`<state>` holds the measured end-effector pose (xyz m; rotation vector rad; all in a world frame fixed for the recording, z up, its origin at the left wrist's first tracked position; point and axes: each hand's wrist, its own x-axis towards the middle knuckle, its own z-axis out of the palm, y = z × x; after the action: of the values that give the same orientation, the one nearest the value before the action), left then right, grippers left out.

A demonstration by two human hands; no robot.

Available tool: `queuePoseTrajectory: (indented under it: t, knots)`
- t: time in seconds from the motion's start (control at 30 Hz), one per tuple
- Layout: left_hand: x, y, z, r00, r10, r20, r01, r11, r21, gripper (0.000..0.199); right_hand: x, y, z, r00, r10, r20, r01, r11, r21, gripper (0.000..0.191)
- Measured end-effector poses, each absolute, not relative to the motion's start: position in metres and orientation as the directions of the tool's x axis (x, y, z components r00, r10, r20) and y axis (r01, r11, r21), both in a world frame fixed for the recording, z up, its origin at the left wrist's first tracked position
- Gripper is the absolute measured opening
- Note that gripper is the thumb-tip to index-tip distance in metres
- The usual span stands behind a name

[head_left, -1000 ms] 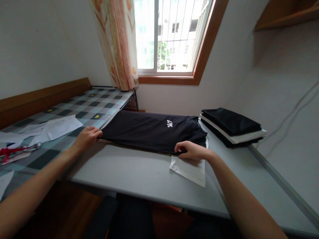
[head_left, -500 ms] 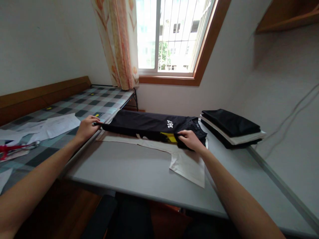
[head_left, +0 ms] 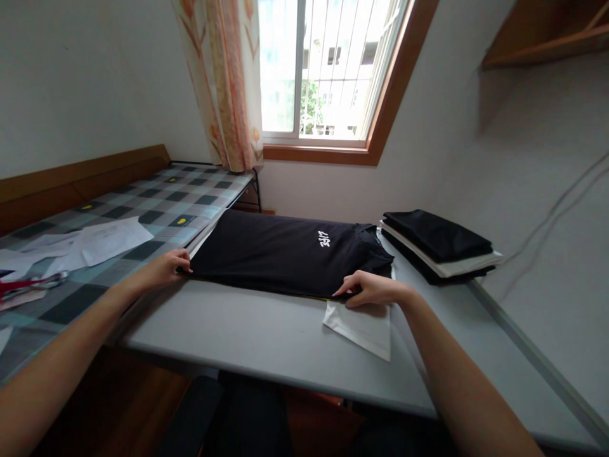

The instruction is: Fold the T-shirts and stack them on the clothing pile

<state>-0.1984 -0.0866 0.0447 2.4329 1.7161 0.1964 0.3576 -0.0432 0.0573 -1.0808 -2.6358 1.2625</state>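
A black T-shirt (head_left: 271,251) with white lettering on its chest lies on the grey table (head_left: 228,324), collar toward the right. My left hand (head_left: 174,266) pinches the shirt's near left corner at the hem. Near the collar end, my right hand (head_left: 368,289) is closed on the near edge of the same shirt. Under the black cloth is a white garment; its white sleeve (head_left: 364,327) sticks out toward me below my right hand. The rest of the white garment is mostly covered.
A stack of folded black and white clothes (head_left: 440,244) stands at the table's right, by the wall. To the left is a bed (head_left: 128,209) with a checked cover, papers (head_left: 99,241) and a red-handled tool (head_left: 33,282). A window (head_left: 328,70) is behind the table.
Both hands have come down toward me with the shirt's near edge. The black cloth now lies flatter and covers the white garment's body; the yellow print is almost out of sight.
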Motion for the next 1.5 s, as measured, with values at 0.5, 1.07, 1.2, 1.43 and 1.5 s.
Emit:
queuePoseTrajectory:
  t: [0.5,1.07,1.2,1.43,1.5]
  knots:
    - [-0.11,-0.089,0.047,0.566,0.823,0.056,0.779,-0.556,0.291,0.022,0.322,-0.048,0.033,-0.704,0.696,0.138,0.547,0.656,-0.52,0.018]
    - [-0.131,-0.08,0.043,0.171,0.985,-0.004,0.907,-0.156,0.391,0.039,0.322,-0.047,0.034,-0.671,0.741,0.04,0.645,0.61,-0.46,0.021]
    - [-0.149,-0.07,0.038,0.01,0.993,0.116,0.947,-0.047,0.318,0.033,0.33,-0.044,0.034,-0.698,0.716,0.015,0.579,0.576,-0.577,0.027]
    - [-0.153,-0.056,0.037,-0.162,0.977,0.136,0.952,0.119,0.281,0.035,0.335,-0.043,0.037,-0.709,0.704,-0.039,0.546,0.513,-0.662,0.033]
    - [-0.15,-0.05,0.038,-0.214,0.972,0.095,0.945,0.181,0.273,0.039,0.334,-0.044,0.036,-0.708,0.704,-0.045,0.558,0.519,-0.648,0.032]
